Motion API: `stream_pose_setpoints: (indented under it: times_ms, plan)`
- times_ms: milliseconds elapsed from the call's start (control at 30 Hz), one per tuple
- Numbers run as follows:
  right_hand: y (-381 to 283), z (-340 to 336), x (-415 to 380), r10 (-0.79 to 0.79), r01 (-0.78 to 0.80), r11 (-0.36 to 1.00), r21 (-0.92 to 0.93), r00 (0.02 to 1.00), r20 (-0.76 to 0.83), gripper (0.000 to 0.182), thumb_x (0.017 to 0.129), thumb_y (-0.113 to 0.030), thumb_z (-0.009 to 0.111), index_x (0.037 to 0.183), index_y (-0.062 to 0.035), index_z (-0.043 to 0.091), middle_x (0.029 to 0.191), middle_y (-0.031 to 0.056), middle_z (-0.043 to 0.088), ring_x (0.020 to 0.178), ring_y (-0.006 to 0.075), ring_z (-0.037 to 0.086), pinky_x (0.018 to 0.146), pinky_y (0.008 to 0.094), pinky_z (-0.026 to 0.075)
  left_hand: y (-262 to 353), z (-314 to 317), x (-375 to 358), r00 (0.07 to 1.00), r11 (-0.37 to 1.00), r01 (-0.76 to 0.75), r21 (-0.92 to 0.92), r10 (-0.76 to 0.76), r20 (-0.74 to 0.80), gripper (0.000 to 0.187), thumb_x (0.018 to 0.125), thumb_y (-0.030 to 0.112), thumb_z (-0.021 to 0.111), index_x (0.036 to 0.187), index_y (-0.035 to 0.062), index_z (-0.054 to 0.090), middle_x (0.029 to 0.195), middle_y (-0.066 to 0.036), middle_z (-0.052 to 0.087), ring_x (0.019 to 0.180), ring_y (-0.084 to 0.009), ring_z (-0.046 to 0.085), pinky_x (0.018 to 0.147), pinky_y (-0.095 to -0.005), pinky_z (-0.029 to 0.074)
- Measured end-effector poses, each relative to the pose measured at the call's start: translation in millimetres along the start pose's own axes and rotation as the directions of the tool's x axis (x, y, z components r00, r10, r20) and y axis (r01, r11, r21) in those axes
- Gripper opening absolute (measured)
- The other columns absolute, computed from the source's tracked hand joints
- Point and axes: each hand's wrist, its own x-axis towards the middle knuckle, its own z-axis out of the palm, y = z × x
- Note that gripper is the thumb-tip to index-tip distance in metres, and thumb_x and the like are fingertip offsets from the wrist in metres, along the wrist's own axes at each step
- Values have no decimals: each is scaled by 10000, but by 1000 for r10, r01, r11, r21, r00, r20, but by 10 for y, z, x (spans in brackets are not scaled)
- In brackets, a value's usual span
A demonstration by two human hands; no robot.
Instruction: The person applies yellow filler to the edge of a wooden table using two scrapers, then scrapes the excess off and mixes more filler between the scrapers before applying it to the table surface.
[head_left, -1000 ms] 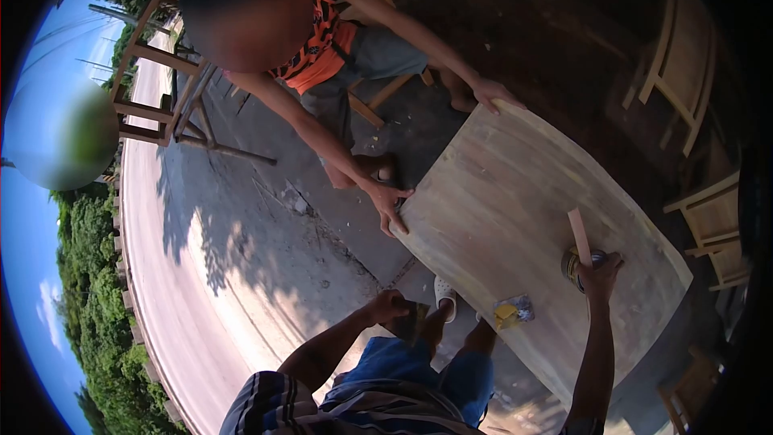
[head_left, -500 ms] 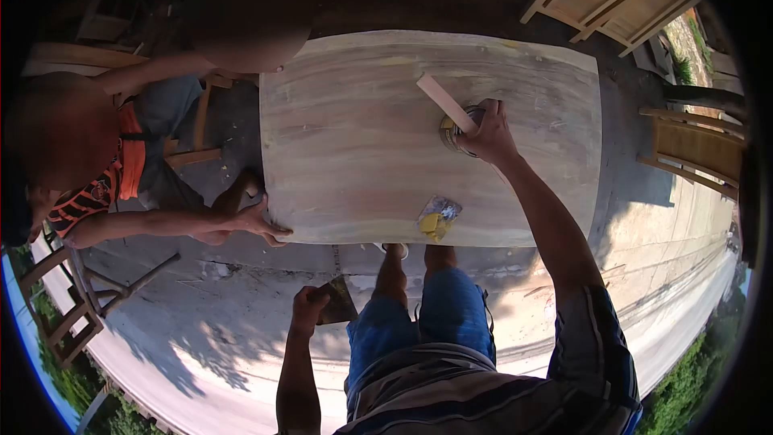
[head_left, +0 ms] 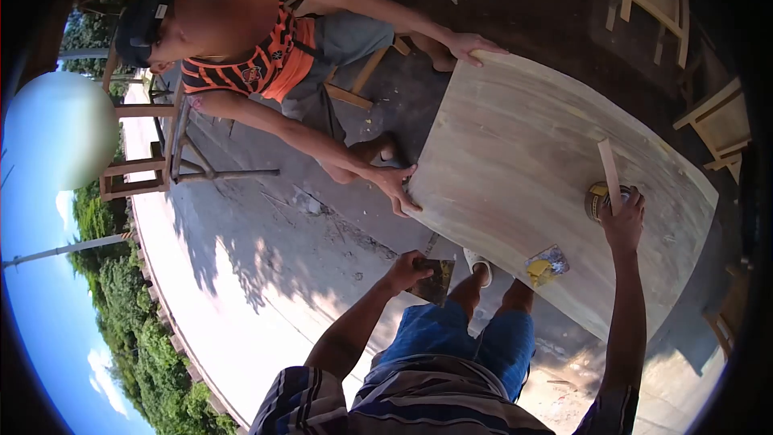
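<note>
My right hand (head_left: 623, 221) is closed around a small round can (head_left: 596, 203) on the far right part of a large wooden board (head_left: 515, 153). A pale flat wooden stick (head_left: 609, 169) slants up from the can beside my fingers. In my left hand (head_left: 407, 272) is a dark, flat, square-edged plate (head_left: 433, 282), like a putty scraper, held off the board's near edge. Closer to that edge, a smeared plate (head_left: 549, 266) bearing yellow paste lies on the board. Streaky pale filler covers the board's surface.
Across the left end, a co-worker in an orange-and-black top (head_left: 266, 72) has both hands on the board's edge and corner. A wooden frame (head_left: 145, 141) stands at left. Wooden furniture pieces (head_left: 725, 125) stand at right. A sunlit road (head_left: 193, 298) runs alongside.
My view has swung left, so the board now appears farther right and turned. The co-worker shows more fully. Both my hands keep hold of their things.
</note>
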Motion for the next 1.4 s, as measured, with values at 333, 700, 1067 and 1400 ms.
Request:
stream_pose_setpoints:
  times_ms: [333,700,1067,1400]
  plan:
    - [-10,-109,42,-54,63,982,-177,997,59,620,718,-254,641,1249,19,472,1106,251,474,1032,438,501,874,499,450,-63,-99,-105,990,942,138,-305,-123,69,280,784,176,719,956,4,581,839,-53,598,775,-131,570,706,-288,472]
    - [401,-378,-389,-113,106,989,-108,991,-67,561,737,-176,666,1265,-82,502,1058,253,500,1022,401,490,884,492,420,295,-385,2278,918,348,-325,-879,-105,-381,180,885,113,582,1056,64,559,990,-63,599,899,-206,587,784,-384,488]
    - [1373,-105,-1119,92,-112,988,-106,981,-172,516,739,-235,669,1212,-67,547,1028,243,523,1018,380,497,863,494,431,482,629,1510,837,914,-277,-296,79,-541,188,850,117,604,989,-1,558,790,-40,539,629,-153,492,611,-276,435]
    - [1492,297,-1475,111,-115,988,-103,993,-43,512,757,-213,661,1226,-63,519,1106,208,524,1044,358,478,895,489,425,627,1787,1181,832,892,-314,325,423,-358,323,799,87,638,1080,5,503,999,-152,553,954,-284,563,798,-408,485]
